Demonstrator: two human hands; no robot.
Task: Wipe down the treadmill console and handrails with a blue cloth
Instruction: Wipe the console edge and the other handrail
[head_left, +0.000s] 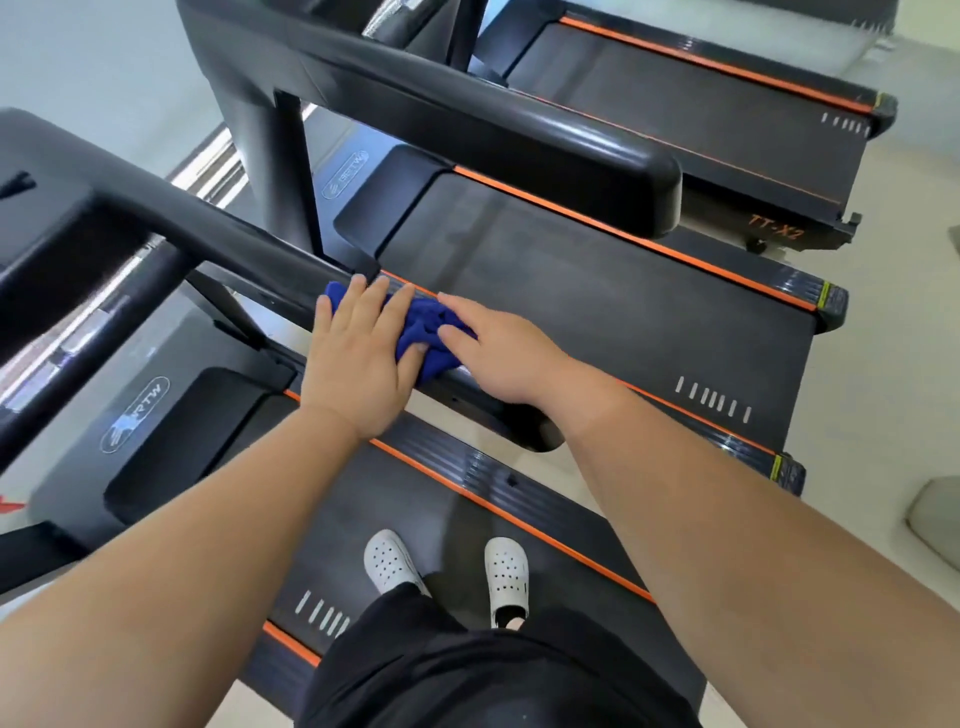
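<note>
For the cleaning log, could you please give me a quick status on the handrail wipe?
Left hand flat on blue cloth. Right hand on its other end, grip unclear. Cloth bunched on right handrail. Nothing in the way.
</note>
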